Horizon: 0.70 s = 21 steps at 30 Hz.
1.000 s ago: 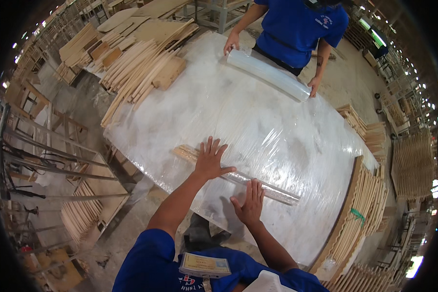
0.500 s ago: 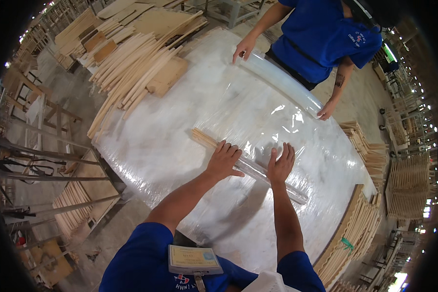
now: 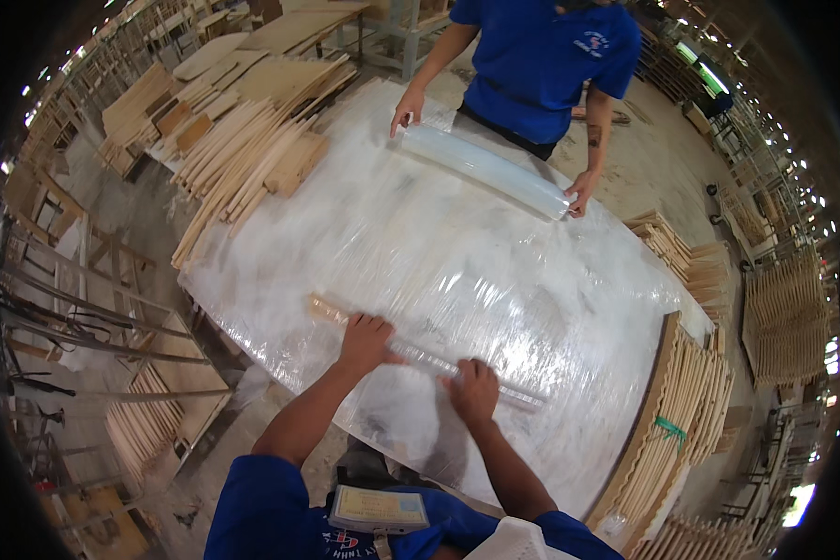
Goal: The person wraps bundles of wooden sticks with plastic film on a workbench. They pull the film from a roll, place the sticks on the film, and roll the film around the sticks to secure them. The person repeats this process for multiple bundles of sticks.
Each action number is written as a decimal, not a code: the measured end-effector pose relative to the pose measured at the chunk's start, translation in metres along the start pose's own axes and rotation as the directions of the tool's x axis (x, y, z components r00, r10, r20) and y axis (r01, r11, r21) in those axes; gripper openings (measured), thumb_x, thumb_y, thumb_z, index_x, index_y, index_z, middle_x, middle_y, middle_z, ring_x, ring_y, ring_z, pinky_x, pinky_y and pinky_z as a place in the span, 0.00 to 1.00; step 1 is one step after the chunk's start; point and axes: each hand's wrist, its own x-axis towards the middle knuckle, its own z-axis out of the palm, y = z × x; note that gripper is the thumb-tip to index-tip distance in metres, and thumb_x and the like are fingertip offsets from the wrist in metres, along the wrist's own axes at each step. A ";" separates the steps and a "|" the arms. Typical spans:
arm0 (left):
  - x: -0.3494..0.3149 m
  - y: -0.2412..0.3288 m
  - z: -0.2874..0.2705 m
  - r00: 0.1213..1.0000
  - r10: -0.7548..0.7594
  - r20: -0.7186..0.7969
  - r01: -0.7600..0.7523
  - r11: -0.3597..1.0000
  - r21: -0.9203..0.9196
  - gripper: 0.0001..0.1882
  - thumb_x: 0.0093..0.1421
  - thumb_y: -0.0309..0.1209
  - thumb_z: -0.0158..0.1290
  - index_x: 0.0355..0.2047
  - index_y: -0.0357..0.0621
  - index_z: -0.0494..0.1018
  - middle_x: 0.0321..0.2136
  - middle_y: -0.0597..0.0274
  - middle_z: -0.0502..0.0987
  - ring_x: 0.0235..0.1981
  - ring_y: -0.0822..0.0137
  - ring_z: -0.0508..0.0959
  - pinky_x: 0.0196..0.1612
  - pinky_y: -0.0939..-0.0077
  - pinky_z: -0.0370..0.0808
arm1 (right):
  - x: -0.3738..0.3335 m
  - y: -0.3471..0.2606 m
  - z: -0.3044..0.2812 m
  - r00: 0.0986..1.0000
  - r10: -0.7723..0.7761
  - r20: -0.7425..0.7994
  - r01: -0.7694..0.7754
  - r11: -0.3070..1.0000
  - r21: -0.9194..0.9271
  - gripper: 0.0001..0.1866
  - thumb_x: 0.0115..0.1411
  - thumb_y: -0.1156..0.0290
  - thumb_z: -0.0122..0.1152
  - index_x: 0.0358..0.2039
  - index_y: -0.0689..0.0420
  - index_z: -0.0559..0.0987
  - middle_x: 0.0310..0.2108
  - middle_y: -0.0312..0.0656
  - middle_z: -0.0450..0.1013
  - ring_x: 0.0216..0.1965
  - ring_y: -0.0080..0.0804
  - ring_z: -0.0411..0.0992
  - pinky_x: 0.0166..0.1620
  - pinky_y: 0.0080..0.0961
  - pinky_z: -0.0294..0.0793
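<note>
- The left hand lies over the slim wooden bundle, its fingers half bent and its thumb pointing toward the right hand; whether it grips or only presses, I cannot tell
- The right hand sits farther along the same bundle, fingers curled, thumb on the near side; its hold cannot be told either
- The bundle lies slantwise on the near part of the tabletop, its bare wood end at the left, the rest under shiny clear film
- This film stretches across the tabletop between the bundle and a film roll
- Opposite, a co-worker in a blue shirt holds the roll by both ends
- Loose wooden strips lie at the far left; slats with a green tie stand at the right
</note>
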 end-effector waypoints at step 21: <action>0.116 -0.005 0.023 0.922 0.167 -0.349 -0.213 0.972 -0.097 0.40 0.51 0.63 0.71 0.52 0.45 0.77 0.48 0.57 0.75 0.56 0.53 0.72 0.61 0.47 0.67 | 0.170 0.069 0.018 0.986 0.041 -0.162 -0.084 0.958 -0.274 0.40 0.70 0.42 0.60 0.74 0.55 0.69 0.75 0.60 0.61 0.78 0.67 0.53 0.75 0.69 0.50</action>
